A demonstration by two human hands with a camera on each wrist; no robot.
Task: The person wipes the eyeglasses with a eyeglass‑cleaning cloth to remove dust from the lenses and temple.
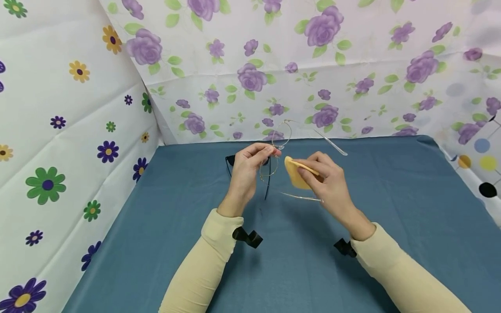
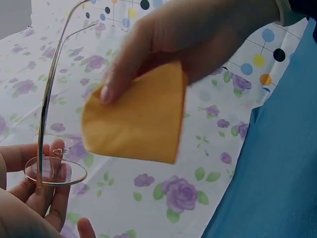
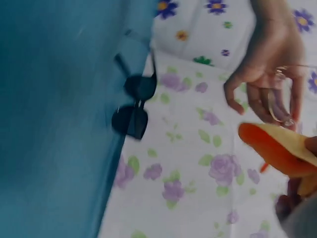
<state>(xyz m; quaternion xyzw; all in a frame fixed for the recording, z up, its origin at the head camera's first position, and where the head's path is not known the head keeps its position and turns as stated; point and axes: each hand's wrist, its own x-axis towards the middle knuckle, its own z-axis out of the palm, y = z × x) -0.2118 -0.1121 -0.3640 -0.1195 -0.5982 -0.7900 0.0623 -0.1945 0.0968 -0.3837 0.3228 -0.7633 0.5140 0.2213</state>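
Thin gold-rimmed eyeglasses (image 1: 282, 134) are held up over the table, temples unfolded and pointing right. My left hand (image 1: 244, 171) pinches them near the bridge, between the two clear lenses. A folded yellow cloth (image 1: 296, 174) is in my right hand (image 1: 328, 180), gripped between thumb and fingers just right of the glasses. In the left wrist view the cloth (image 2: 136, 119) hangs apart from the near lens (image 2: 55, 171). Dark sunglasses (image 3: 137, 89) lie on the table beyond my left hand, which partly hides them in the head view.
A blue cloth (image 1: 156, 243) covers the table. White sheets with purple roses (image 1: 250, 78) rise behind it, and a daisy-patterned sheet (image 1: 70, 143) stands at the left. Dotted fabric (image 1: 481, 161) borders the right side.
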